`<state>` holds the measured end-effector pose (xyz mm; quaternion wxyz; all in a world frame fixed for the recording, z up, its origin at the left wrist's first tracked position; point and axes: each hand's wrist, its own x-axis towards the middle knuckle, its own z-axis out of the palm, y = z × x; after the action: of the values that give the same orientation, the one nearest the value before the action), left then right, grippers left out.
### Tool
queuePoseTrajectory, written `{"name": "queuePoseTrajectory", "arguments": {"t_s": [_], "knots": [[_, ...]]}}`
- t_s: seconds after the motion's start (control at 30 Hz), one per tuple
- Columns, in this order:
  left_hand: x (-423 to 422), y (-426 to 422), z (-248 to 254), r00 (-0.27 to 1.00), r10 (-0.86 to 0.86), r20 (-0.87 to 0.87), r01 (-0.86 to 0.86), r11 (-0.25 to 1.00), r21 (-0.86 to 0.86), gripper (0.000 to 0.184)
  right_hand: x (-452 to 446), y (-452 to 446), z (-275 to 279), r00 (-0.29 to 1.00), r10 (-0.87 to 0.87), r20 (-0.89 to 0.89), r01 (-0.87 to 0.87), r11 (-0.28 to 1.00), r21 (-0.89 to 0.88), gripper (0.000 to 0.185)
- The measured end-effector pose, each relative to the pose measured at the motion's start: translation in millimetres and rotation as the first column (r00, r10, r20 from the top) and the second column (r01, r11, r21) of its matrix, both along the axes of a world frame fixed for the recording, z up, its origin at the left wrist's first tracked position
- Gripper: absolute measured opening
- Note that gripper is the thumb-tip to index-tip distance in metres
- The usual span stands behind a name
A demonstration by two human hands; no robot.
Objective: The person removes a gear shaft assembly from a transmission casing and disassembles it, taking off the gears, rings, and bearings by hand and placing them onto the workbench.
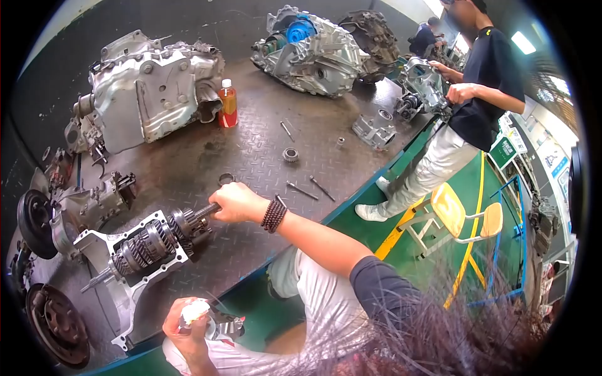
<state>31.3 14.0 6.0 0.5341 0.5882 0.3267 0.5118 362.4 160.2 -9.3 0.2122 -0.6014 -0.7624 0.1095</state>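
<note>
My right hand (pixel 239 203), with a beaded bracelet at the wrist, is closed round the end of a metal shaft (pixel 209 211). That shaft belongs to a stack of gears (pixel 143 249) lying in an opened, pale metal gearbox housing half (pixel 127 299) on the table. Low in the view, near the table's edge, my left hand (pixel 185 330) has its fingers curled round a crumpled white wad (pixel 195 311), cloth or paper. Beside that hand a shiny metal part (pixel 227 328) shows; whether the hand also holds it, I cannot tell.
On the metal table (pixel 251 150) lie a ring gear (pixel 290 154), several bolts (pixel 303 190) and a bottle (pixel 228 105). Large gearbox casings (pixel 153 94) stand behind. Round drum parts (pixel 58 323) sit at left. Another person (pixel 483 75) handles a casing at right, near a yellow chair (pixel 448 208).
</note>
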Motion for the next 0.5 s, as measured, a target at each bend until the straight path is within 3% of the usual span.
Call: {"name": "queuePoseTrajectory", "arguments": {"t_s": [0.5], "knots": [[-0.2,-0.1,-1.2,1.000,0.004,0.003,-0.004,1.000,-0.016,0.036,0.0,0.6,1.6,1.000,-0.001,0.007,0.001,1.000,0.001,0.024]]}}
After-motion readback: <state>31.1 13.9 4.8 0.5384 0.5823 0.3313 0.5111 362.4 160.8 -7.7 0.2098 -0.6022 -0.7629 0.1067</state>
